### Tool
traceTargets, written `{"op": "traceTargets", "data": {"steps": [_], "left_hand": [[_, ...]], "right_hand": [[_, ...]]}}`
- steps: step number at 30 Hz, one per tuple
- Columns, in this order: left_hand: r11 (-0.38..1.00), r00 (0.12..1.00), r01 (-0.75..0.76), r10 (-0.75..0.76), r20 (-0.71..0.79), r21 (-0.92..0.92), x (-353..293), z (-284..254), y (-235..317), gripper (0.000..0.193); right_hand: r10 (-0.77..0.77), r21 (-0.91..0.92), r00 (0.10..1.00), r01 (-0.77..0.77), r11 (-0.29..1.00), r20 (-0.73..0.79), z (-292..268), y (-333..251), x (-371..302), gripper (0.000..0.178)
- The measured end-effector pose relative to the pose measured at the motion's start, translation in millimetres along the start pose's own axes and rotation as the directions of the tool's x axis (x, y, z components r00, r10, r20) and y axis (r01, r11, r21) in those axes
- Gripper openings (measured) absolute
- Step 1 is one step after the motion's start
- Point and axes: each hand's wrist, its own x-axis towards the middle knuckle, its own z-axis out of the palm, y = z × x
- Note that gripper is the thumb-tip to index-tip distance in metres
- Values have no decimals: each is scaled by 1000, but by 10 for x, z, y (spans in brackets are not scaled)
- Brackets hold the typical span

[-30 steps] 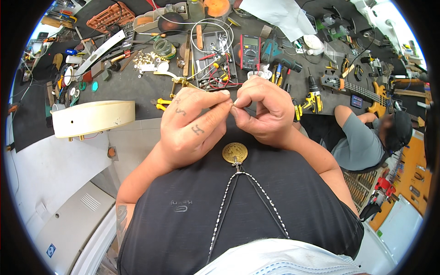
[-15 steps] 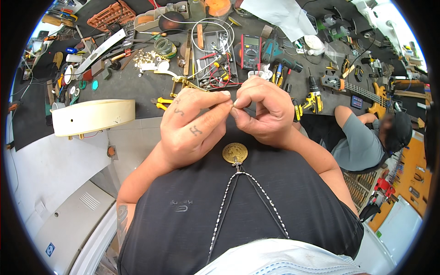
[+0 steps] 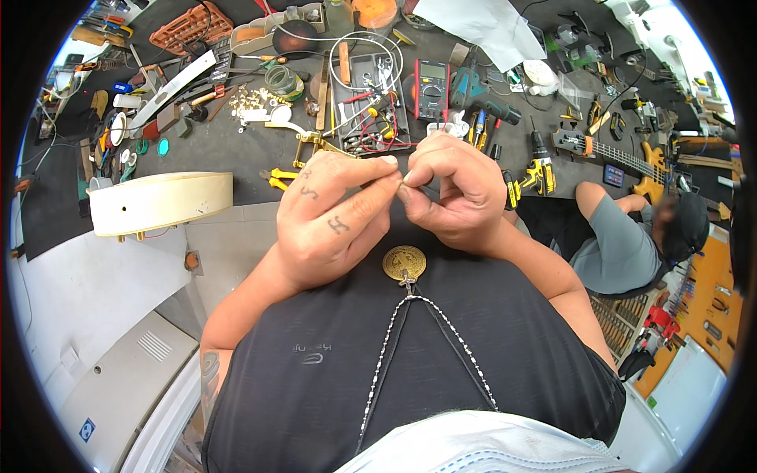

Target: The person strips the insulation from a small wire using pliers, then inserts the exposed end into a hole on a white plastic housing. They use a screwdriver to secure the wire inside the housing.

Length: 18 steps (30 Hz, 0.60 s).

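A person's left hand [image 3: 333,211] and right hand [image 3: 461,195] pinch what seems a tiny, unidentifiable piece [image 3: 404,182] between meeting fingertips, apparently mid-handling and not yet set down, with yellow-handled pliers [image 3: 283,174] just beyond the left.

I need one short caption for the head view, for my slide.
Left hand and right hand held close together at a cluttered workbench, a multimeter lying beyond.

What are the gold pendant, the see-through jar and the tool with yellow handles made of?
Gold pendant: probably metal, brass-coloured, with a raised pattern. Jar: likely smooth glass, maybe clear plastic, since you see through it. Yellow handles: perhaps plastic or rubber, being evenly bright.
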Motion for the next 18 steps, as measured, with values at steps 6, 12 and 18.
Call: {"op": "traceTargets", "data": {"steps": [6, 12, 18], "left_hand": [[1000, 1000, 4, -4, -12, -3, -1, 11, -2, 32], [1000, 1000, 3, -3, -6, 0, -11, 11, -18, 32], [1000, 1000, 9, -10, -17, -17, 0, 22, -14, 32]], "right_hand": [[-12, -10, 1000, 12, 1000, -17, 14, 10, 2, 24], [-45, -26, 999, 44, 999, -27, 19, 26, 11, 24], [-82, -67, 996, 80, 995, -24, 9, 14, 24, 22]]}}
